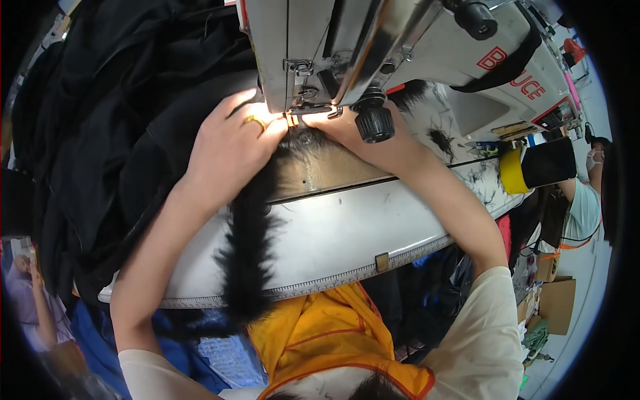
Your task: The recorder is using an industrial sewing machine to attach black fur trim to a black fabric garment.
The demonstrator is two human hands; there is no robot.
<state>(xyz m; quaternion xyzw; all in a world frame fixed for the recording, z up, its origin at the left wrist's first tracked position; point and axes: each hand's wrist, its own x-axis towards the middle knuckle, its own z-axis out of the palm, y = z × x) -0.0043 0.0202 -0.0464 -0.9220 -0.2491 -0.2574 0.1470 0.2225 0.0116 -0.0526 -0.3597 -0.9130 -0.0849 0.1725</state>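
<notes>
A white sewing machine stands in front of me, its lamp lighting the needle area. My left hand, with a gold ring, is left of the presser foot, thumb and fingers closed on the edge of a black fur trim. That trim hangs from under the hand, across the table and over its front edge. Black fabric is piled against the left hand and forearm. Just right of the needle is my right hand, fingers drawn together; a black knob and glare partly hide it, and what they pinch is unclear.
The white table has a ruler strip along its curved front edge, with loose black hairs scattered on it. A yellow-and-black cylinder stands at the right. A cardboard box is farther right. Other people are at both sides.
</notes>
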